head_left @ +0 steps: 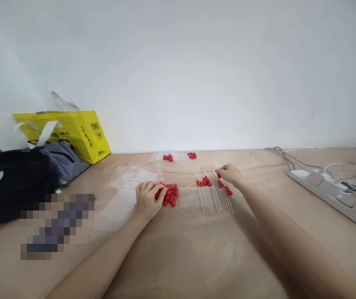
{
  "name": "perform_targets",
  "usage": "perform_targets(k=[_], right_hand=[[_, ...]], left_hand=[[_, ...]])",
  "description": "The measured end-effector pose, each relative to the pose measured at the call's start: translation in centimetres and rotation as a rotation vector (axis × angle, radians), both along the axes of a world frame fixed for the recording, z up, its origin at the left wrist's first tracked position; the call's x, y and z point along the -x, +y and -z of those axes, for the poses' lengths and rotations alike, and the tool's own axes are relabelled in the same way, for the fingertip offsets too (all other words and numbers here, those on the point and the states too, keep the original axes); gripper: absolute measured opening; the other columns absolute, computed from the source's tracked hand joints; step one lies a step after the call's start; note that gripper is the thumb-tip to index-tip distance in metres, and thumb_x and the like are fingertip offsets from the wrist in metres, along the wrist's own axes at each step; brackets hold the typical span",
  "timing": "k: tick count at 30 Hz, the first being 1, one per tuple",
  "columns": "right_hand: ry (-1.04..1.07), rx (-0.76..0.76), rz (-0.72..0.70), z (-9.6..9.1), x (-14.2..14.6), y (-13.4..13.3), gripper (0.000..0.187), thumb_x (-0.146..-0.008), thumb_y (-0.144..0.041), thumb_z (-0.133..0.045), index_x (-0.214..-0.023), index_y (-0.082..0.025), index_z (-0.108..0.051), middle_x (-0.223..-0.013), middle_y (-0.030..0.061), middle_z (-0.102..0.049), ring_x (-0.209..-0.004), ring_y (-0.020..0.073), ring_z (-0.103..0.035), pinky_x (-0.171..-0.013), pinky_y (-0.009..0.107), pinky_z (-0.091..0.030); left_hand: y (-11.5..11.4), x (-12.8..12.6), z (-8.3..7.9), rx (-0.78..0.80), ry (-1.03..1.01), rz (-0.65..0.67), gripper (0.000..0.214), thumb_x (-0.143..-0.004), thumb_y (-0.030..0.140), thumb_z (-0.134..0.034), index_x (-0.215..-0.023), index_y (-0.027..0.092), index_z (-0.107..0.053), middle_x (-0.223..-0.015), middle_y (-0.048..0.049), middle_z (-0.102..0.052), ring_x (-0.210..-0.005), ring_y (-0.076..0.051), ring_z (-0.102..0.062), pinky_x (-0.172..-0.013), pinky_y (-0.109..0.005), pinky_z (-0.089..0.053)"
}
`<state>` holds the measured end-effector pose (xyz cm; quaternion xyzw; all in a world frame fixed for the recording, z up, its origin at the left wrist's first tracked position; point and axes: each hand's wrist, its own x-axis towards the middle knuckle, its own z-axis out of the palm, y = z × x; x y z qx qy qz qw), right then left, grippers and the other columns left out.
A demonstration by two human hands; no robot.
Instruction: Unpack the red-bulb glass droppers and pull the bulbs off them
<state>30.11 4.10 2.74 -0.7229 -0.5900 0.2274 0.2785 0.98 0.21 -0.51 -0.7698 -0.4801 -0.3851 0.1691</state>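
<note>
My left hand (148,198) rests on the table with its fingers curled over a pile of red rubber bulbs (170,194). Right of the pile lies a row of several clear glass dropper tubes (205,200). My right hand (231,173) is closed in a pinch on an assembled dropper (224,185), a clear tube with a red bulb, at the row's far right end. A few more assembled droppers (203,180) lie just behind the row.
Clear zip bags (134,176) lie left of my left hand. Packed bags with red-bulbed droppers (178,156) sit near the wall. A yellow tote (72,131), a striped bag (61,160) and a black bag (6,182) stand at the left. A white power strip (336,193) with cables lies right.
</note>
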Motion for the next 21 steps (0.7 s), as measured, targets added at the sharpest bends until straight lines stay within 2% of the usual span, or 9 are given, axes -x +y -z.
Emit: perform_targets(k=[3,5,7,8,10,15,18,21], right_hand=[[0.133,-0.099,-0.082,0.6,0.5,-2.6,0.023,-0.077,-0.036,-0.039,-0.073,-0.017,-0.051,-0.065,0.0014,-0.059,-0.049,0.0095,-0.050,-0.045,0.021,-0.037],[0.230,-0.164,-0.155,1.4,1.4,-4.5,0.025,-0.078,-0.042,-0.039,-0.077,-0.018,-0.047,-0.068,0.0003,-0.058,-0.053,0.0089,-0.051,-0.048,0.020,-0.038],[0.515,-0.301,-0.320,2.2,2.6,-6.1,0.029,-0.075,-0.046,-0.046,-0.085,-0.019,-0.044,-0.067,-0.0007,-0.054,-0.056,0.0099,-0.051,-0.048,0.021,-0.039],[0.617,-0.341,-0.354,2.6,3.1,-6.6,0.034,-0.073,-0.048,-0.049,-0.091,-0.020,-0.042,-0.066,-0.0022,-0.053,-0.055,0.0099,-0.051,-0.047,0.021,-0.039],[0.752,-0.326,-0.422,3.1,4.2,-7.5,0.039,-0.071,-0.049,-0.053,-0.096,-0.021,-0.041,-0.066,-0.0034,-0.052,-0.053,0.0092,-0.051,-0.048,0.022,-0.041],[0.957,-0.203,-0.519,3.6,6.2,-8.3,0.034,-0.065,-0.046,-0.061,-0.079,-0.021,-0.044,-0.068,-0.0022,-0.058,-0.059,0.0110,-0.057,-0.060,0.027,-0.045],[0.981,-0.165,-0.533,3.7,6.9,-8.6,0.032,-0.062,-0.042,-0.066,-0.074,-0.019,-0.048,-0.065,-0.0017,-0.061,-0.061,0.0120,-0.057,-0.061,0.027,-0.045],[0.899,-0.186,-0.485,3.9,6.6,-8.6,0.029,-0.061,-0.042,-0.067,-0.073,-0.019,-0.055,-0.068,-0.0004,-0.062,-0.061,0.0125,-0.057,-0.059,0.027,-0.045]], left_hand=[[-1.1,-1.2,-0.2,0.014,0.015,0.070,0.016,-0.080,0.028,-0.048,-0.072,0.022,-0.061,-0.079,-0.0018,-0.063,-0.083,-0.019,-0.052,-0.079,-0.036,-0.033],[-1.9,-2.4,-0.2,0.030,0.038,0.143,0.015,-0.079,0.027,-0.049,-0.071,0.023,-0.061,-0.079,-0.0016,-0.063,-0.083,-0.019,-0.052,-0.080,-0.037,-0.032],[-2.8,-3.6,-0.2,0.043,0.073,0.234,0.014,-0.079,0.027,-0.049,-0.073,0.023,-0.062,-0.080,-0.0015,-0.063,-0.083,-0.018,-0.051,-0.082,-0.037,-0.032],[-3.1,-4.3,-0.1,0.047,0.090,0.277,0.014,-0.078,0.028,-0.050,-0.076,0.024,-0.062,-0.080,-0.0016,-0.064,-0.083,-0.018,-0.051,-0.082,-0.037,-0.032],[-3.6,-5.3,0.0,0.048,0.099,0.327,0.015,-0.078,0.030,-0.050,-0.083,0.024,-0.063,-0.081,-0.0021,-0.064,-0.084,-0.019,-0.052,-0.083,-0.037,-0.032],[-4.0,-6.2,0.3,0.054,0.031,0.327,0.029,-0.075,0.039,-0.053,-0.097,0.021,-0.059,-0.087,-0.0047,-0.065,-0.088,-0.021,-0.053,-0.087,-0.040,-0.031],[-3.9,-6.1,0.3,0.062,0.003,0.330,0.025,-0.080,0.035,-0.049,-0.097,0.021,-0.060,-0.080,-0.0035,-0.067,-0.081,-0.018,-0.056,-0.091,-0.042,-0.029],[-3.8,-5.9,0.1,0.057,0.013,0.348,0.019,-0.083,0.028,-0.045,-0.089,0.023,-0.063,-0.071,-0.0008,-0.067,-0.074,-0.016,-0.058,-0.094,-0.045,-0.025]])
